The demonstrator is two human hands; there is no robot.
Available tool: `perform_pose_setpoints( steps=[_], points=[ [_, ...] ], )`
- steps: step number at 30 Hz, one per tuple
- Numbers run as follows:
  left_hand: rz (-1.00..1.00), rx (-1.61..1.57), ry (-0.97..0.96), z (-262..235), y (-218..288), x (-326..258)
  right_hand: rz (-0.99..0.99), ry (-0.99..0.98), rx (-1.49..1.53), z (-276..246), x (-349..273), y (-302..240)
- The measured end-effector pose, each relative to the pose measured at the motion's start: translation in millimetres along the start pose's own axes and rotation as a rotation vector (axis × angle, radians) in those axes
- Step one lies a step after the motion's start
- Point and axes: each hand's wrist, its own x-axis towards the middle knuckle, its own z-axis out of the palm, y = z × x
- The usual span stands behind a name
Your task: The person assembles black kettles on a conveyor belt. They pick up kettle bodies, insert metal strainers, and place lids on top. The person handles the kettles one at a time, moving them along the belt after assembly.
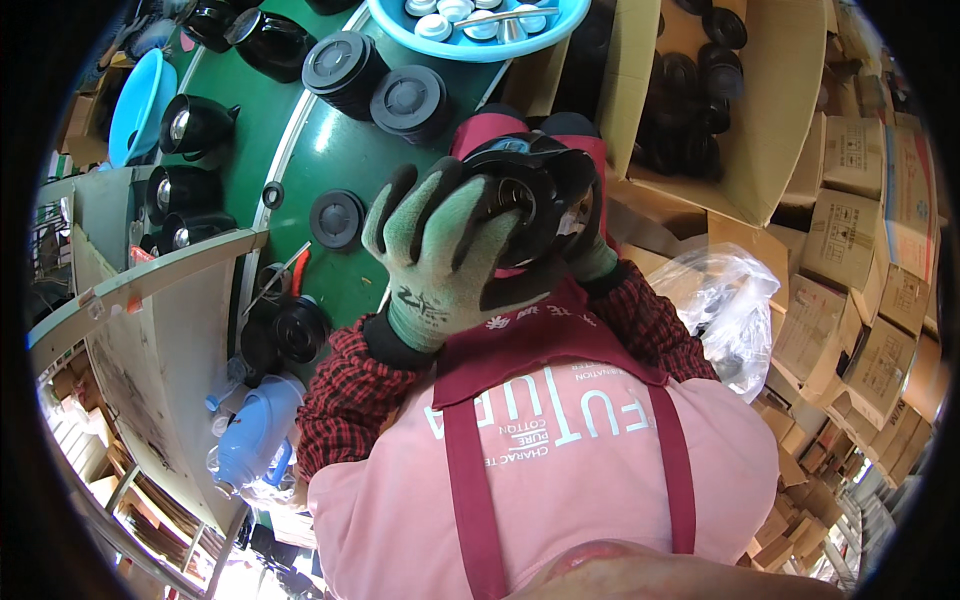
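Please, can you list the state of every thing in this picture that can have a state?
Left hand: gloved, gripping the black round part.
Right hand: gloved, mostly hidden behind that part.
Black round part: held up, off the green belt.
Cardboard box: open, holding black parts.
Blue basin: holding white caps.
Clear plastic bag: open, crumpled.

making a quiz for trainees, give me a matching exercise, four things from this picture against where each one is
Things:
1 black round part
2 blue bowl
3 cardboard box of black parts
4 blue jug

Places:
A lower left, below the green table
B top centre, holding white caps
C between the gloved left hand and right hand
D upper right, open

Pairs: 1-C, 2-B, 3-D, 4-A
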Motion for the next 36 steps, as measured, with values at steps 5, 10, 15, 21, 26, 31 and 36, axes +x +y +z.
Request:
perform_pose_setpoints(
  steps=[5, 10, 15, 21, 26, 31, 36],
  points=[
    [-0.057, 0.013, 0.027, 2.5, 7.0, 3.1, 0.219, 0.215, 0.212, -17.5, -12.3, 36.0],
    [-0.028, -0.025, 0.053, 3.7, 5.6, -3.4, 0.243, 0.129, 0.407, -14.1, -12.5, 27.6],
    [-0.009, -0.113, 0.035, 4.5, 2.9, -7.5, 0.084, 0.089, 0.3, -6.7, -10.1, 12.5],
    [-0.087, -0.113, -0.077, -7.6, 7.0, 2.1, 0.054, -0.055, 0.081, -11.2, -15.5, 24.1],
    [-0.258, -0.337, 0.044, 0.7, 4.4, -10.2, 0.277, 0.051, 0.749, -17.2, -22.7, 52.4],
    [-0.434, -0.708, -0.132, 1.4, 10.5, -8.3, 0.234, 0.118, 0.728, -24.1, -19.3, 55.4],
    [-0.271, -0.345, -0.107, 0.4, 16.2, -7.5, 0.144, 0.096, 0.469, -26.8, -13.6, 36.5]
  ],
)
